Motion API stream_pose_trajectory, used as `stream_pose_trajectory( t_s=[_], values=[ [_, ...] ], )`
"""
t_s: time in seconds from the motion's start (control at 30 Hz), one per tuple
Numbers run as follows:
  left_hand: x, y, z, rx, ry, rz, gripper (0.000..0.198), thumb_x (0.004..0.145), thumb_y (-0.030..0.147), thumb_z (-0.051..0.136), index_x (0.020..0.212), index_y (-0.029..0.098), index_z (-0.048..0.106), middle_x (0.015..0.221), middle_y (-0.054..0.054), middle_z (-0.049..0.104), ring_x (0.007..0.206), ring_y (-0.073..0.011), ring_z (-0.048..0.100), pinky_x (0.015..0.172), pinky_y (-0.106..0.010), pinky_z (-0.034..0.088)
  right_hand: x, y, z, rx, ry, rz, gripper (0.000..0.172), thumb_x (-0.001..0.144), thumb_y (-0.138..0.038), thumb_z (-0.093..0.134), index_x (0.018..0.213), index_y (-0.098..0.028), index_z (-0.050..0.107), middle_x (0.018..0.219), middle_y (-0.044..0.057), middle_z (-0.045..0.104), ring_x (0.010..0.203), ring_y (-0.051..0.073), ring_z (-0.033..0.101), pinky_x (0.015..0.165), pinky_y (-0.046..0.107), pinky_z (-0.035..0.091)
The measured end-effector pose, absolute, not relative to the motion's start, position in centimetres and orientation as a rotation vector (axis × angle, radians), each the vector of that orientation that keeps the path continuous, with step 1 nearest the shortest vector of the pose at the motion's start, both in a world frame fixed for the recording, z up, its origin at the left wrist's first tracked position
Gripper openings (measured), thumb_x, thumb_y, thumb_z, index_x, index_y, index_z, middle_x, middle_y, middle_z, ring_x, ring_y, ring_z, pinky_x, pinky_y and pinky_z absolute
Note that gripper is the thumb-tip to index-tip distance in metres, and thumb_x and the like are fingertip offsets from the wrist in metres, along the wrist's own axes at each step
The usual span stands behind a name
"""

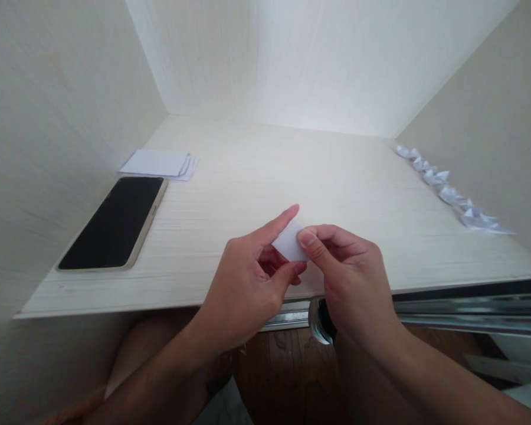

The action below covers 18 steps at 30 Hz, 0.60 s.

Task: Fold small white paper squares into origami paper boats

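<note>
The left hand point(254, 277) grips the near corner of a small, flat piece of plain white folded paper point(287, 242) between its thumb and curled fingers, with the index finger reaching out along the far left edge. The right hand point(351, 265) pinches the paper's right side, thumb on top and fingertips underneath; how hard either hand presses, I cannot tell. The paper is held up just above the near edge of the pale, wood-grained tabletop point(256, 177). For work this small, I'd keep one pinch firm and shift only the other — moving both at once could let the layers slip. Matching edges before pressing, then running a thumbnail along the crease, should keep it crisp; resting the piece on the tabletop would give firmer backing. To the left lies a black-screened phone in a pale case point(115, 221), and just beyond it a small stack of white paper sheets point(154, 162). Well to the right — along the side panel point(491, 130) — runs a row of pointed, folded white paper shapes point(446, 193).
</note>
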<state>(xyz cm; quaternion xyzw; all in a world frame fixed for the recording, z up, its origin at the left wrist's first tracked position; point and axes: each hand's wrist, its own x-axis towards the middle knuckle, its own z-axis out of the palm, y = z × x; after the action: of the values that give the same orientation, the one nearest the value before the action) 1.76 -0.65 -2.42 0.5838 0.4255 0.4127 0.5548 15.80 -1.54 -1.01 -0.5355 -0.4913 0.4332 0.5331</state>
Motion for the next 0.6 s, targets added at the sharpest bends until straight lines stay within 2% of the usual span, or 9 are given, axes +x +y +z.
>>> stream_pose_trajectory(
  t_s=[0.23, 0.4, 0.47, 0.53, 0.6],
  values=[
    [1.6, -0.8, -2.1, 1.301, 0.992, 0.929, 0.081, 0.082, 0.014, 0.077, 0.157, 0.026, 0.048, 0.061, 0.006, 0.072, 0.056, -0.0136, 0.073, 0.050, -0.017, 0.051, 16.2, -1.5, -1.5, -1.230, -1.106, 1.061, 0.016, 0.083, -0.030, 0.080, 0.071, -0.020, 0.074, 0.067, -0.001, 0.071, 0.060, 0.013, 0.060, 0.056, 0.025, 0.050],
    [1.8, -0.6, -2.2, 1.242, 0.981, 0.966, 0.088, 0.079, 0.017, 0.082, 0.158, 0.027, 0.045, 0.065, 0.007, 0.073, 0.057, -0.0140, 0.072, 0.052, -0.019, 0.053, 16.8, -1.2, -1.4, -1.190, -1.105, 1.051, 0.014, 0.084, -0.029, 0.080, 0.073, -0.021, 0.077, 0.070, -0.001, 0.073, 0.063, 0.013, 0.060, 0.060, 0.026, 0.050],
    [2.0, -0.6, -2.3, 1.232, 0.982, 0.980, 0.077, 0.078, 0.018, 0.084, 0.150, 0.023, 0.056, 0.070, 0.004, 0.076, 0.060, -0.0140, 0.072, 0.055, -0.020, 0.054, 17.2, -1.1, -1.5, -1.166, -1.094, 1.051, 0.013, 0.086, -0.030, 0.079, 0.075, -0.022, 0.078, 0.071, -0.001, 0.074, 0.064, 0.013, 0.061, 0.062, 0.026, 0.050],
    [2.1, -0.6, -2.4, 1.231, 0.990, 1.010, 0.049, 0.079, 0.021, 0.084, 0.127, 0.016, 0.072, 0.075, 0.000, 0.078, 0.064, -0.0148, 0.073, 0.056, -0.020, 0.055, 17.5, -1.0, -1.5, -1.131, -1.079, 1.061, 0.012, 0.086, -0.030, 0.079, 0.076, -0.023, 0.079, 0.072, -0.001, 0.075, 0.067, 0.013, 0.063, 0.065, 0.026, 0.051],
    [2.2, -0.5, -2.5, 1.247, 1.003, 1.050, 0.024, 0.084, 0.027, 0.081, 0.103, 0.014, 0.076, 0.078, -0.003, 0.078, 0.068, -0.0159, 0.073, 0.055, -0.021, 0.055, 17.7, -1.0, -1.6, -1.116, -1.067, 1.084, 0.013, 0.086, -0.032, 0.081, 0.077, -0.023, 0.079, 0.074, 0.000, 0.075, 0.070, 0.014, 0.064, 0.068, 0.027, 0.051]
  ],
)
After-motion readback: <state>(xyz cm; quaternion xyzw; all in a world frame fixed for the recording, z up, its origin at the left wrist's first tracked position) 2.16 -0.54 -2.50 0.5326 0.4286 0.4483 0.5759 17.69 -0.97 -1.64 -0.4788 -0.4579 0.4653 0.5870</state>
